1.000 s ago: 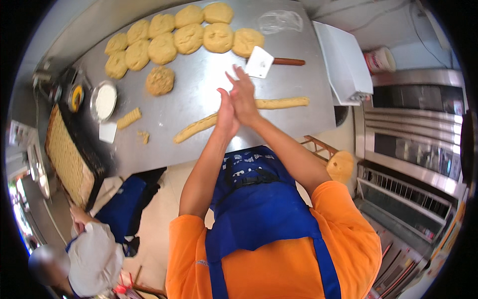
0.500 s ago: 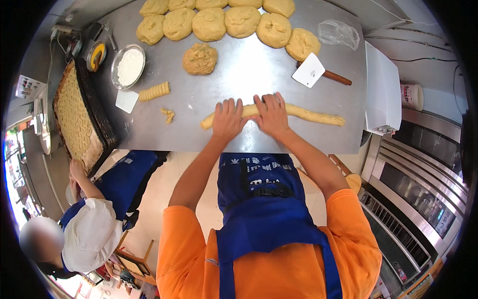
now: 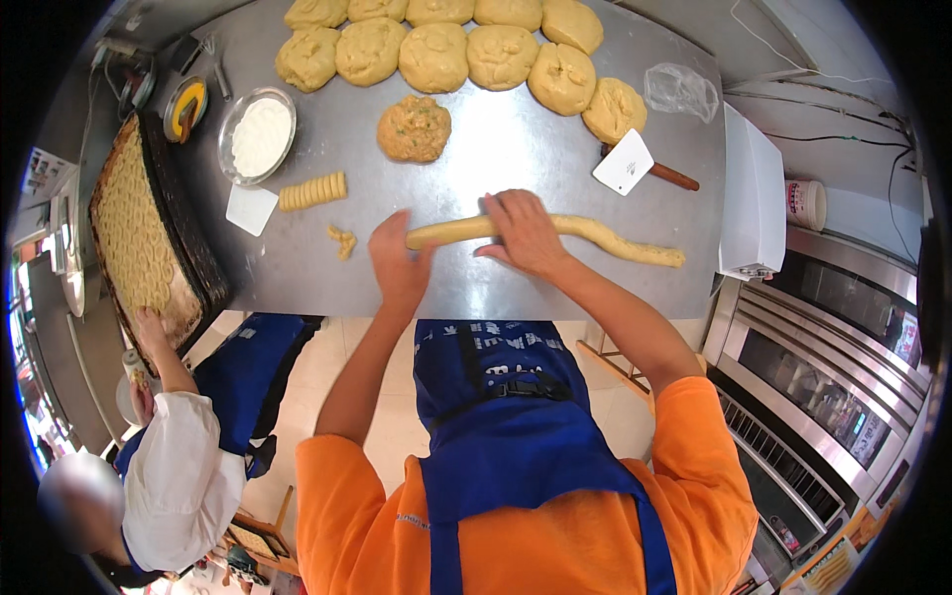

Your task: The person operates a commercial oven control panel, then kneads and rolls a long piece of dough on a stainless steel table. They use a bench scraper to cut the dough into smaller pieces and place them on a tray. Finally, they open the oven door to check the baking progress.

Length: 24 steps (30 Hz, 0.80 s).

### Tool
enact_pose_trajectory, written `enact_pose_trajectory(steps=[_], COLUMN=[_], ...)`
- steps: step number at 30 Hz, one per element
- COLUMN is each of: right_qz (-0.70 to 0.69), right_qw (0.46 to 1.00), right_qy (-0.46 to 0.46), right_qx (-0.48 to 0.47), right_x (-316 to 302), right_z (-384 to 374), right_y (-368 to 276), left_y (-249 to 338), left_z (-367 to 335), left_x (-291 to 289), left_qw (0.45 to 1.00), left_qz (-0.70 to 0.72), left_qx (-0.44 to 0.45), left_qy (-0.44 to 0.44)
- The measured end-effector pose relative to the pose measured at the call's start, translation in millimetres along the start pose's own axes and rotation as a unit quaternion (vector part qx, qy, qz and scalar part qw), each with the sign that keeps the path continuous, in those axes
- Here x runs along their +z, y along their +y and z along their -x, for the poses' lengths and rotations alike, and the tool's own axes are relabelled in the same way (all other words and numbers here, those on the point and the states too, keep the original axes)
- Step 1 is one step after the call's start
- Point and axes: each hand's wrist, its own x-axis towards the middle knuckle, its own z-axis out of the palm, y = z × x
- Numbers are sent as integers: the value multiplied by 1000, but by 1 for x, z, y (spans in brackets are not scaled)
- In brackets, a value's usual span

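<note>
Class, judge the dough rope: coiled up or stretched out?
Stretched out: the dough rope runs across the table, its ends far apart.

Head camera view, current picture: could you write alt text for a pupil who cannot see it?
A person's right hand lies on a long dough rope on a metal table, with the left hand at its left end. Beyond lie a rough dough lump and rows of dough rounds; at left, a co-worker's hand is over a tray of dough pieces.

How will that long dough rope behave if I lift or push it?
The dough rope would probably sag or stretch when lifted: it is long, slender and already lies in a wavy bend. Being rounded, it would likely roll when pushed sideways.
</note>
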Motion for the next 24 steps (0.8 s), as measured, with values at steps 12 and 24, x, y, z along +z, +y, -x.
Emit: enact_pose_trajectory(steps=[12, 24], right_qz=[31, -90], right_qw=[991, 995], right_qy=[-62, -35], right_qx=[-118, -18], right_x=[73, 23], right_z=[-62, -41], right_y=[-57, -51], left_y=[-10, 10], left_z=[50, 28], left_x=[10, -9], left_qw=[875, 998], left_qz=[353, -18], left_qx=[-328, -42], left_qy=[40, -39])
